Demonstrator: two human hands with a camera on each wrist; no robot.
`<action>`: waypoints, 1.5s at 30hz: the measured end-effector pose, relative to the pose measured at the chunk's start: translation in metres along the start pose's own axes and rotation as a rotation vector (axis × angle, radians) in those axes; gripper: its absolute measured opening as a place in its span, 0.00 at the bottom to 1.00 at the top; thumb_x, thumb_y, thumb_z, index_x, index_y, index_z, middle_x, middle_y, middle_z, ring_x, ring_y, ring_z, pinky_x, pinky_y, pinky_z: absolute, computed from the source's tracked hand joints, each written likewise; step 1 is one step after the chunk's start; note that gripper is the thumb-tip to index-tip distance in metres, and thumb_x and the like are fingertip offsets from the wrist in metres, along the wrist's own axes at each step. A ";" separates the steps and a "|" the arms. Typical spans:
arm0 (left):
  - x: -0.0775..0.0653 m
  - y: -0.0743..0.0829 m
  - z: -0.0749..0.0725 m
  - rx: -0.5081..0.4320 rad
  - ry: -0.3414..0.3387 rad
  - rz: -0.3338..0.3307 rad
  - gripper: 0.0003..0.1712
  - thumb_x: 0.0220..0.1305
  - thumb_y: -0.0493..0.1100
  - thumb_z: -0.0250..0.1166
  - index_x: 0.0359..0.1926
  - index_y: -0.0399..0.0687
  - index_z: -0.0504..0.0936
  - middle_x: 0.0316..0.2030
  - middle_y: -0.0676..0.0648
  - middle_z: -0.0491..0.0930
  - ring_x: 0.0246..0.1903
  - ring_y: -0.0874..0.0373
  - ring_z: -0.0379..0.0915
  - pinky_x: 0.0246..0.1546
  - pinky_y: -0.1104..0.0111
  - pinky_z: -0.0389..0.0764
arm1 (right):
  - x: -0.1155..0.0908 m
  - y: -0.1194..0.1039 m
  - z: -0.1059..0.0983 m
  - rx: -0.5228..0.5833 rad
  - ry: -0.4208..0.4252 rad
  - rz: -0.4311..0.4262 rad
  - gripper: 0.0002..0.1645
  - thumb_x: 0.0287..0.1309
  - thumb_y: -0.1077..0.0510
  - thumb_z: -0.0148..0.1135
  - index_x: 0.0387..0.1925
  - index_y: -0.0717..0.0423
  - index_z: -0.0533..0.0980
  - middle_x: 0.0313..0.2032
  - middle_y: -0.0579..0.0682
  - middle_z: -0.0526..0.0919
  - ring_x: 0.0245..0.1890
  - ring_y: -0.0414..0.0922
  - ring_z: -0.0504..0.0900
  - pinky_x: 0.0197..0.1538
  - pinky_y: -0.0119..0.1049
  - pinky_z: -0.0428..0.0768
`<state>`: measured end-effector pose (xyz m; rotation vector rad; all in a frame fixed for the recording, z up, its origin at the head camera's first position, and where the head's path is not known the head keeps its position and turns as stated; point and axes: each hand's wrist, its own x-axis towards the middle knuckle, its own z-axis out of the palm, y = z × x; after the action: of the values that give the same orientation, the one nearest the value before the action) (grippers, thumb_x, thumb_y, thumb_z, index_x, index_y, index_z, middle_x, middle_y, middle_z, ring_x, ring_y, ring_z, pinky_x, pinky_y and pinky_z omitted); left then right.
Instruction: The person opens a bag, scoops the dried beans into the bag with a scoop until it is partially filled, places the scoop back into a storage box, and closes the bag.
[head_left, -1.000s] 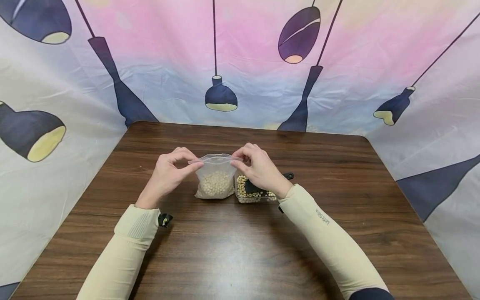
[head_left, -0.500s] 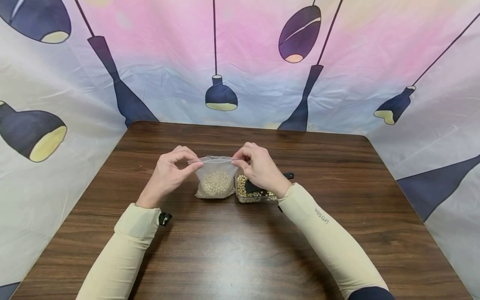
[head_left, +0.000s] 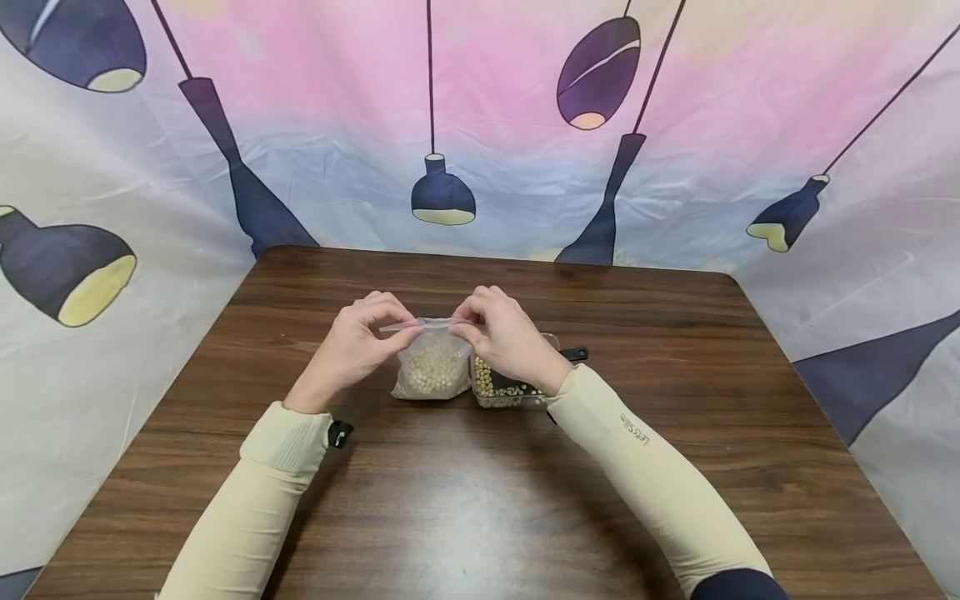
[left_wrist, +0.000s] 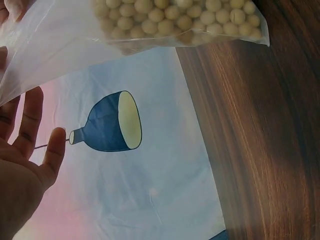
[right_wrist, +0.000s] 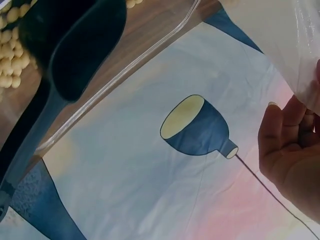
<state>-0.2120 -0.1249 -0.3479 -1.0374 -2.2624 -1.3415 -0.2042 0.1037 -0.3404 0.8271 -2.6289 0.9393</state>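
A clear zip bag [head_left: 432,367] part-filled with round, pale yellow beans stands upright on the table. My left hand [head_left: 358,342] pinches the left part of its top edge between thumb and fingers. On the other side, my right hand [head_left: 510,337] pinches the same edge nearer the right corner. In the left wrist view the beans [left_wrist: 175,17] lie in the bottom of the bag. Just right of the bag is a clear plastic box [head_left: 498,402] of the same beans, partly hidden by the right hand. A black scoop [right_wrist: 85,50] lies in it.
The scoop's handle [head_left: 577,353] sticks out past the box's right side. Under everything is a dark wood-grain table [head_left: 465,500]. A fabric backdrop [head_left: 345,167] printed with lamps hangs behind and beside it.
Both hands have moved inward along the bag's top edge and are closer together. The bag's mouth, parted a second ago, now looks flatter. The box and scoop stay put.
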 end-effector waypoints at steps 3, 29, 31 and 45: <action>-0.001 -0.016 0.003 0.007 0.008 0.026 0.06 0.53 0.28 0.72 0.31 0.42 0.85 0.30 0.48 0.82 0.36 0.58 0.74 0.38 0.73 0.72 | 0.001 -0.001 0.001 0.003 0.025 -0.012 0.04 0.62 0.57 0.66 0.31 0.51 0.80 0.28 0.41 0.74 0.33 0.38 0.69 0.44 0.38 0.67; 0.008 -0.030 0.005 0.054 -0.016 0.156 0.08 0.54 0.33 0.72 0.30 0.53 0.85 0.30 0.58 0.81 0.36 0.61 0.72 0.47 0.56 0.65 | 0.014 -0.016 0.006 -0.027 -0.002 0.008 0.06 0.62 0.56 0.65 0.30 0.50 0.83 0.27 0.41 0.74 0.31 0.38 0.69 0.39 0.35 0.68; 0.009 -0.030 0.005 0.066 -0.021 0.158 0.08 0.55 0.34 0.72 0.30 0.53 0.85 0.30 0.58 0.81 0.36 0.61 0.72 0.47 0.56 0.65 | 0.015 -0.017 0.005 -0.031 -0.009 0.015 0.06 0.62 0.55 0.65 0.31 0.50 0.83 0.27 0.41 0.74 0.31 0.38 0.68 0.39 0.35 0.69; 0.003 -0.026 0.000 0.042 -0.021 0.097 0.08 0.55 0.36 0.72 0.31 0.55 0.85 0.30 0.60 0.80 0.36 0.62 0.72 0.43 0.60 0.63 | 0.014 -0.024 0.009 -0.147 -0.036 -0.038 0.08 0.63 0.50 0.64 0.35 0.49 0.81 0.32 0.39 0.74 0.36 0.38 0.67 0.41 0.35 0.67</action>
<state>-0.2327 -0.1310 -0.3627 -1.1370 -2.2150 -1.2441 -0.2025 0.0769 -0.3295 0.8623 -2.6644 0.7179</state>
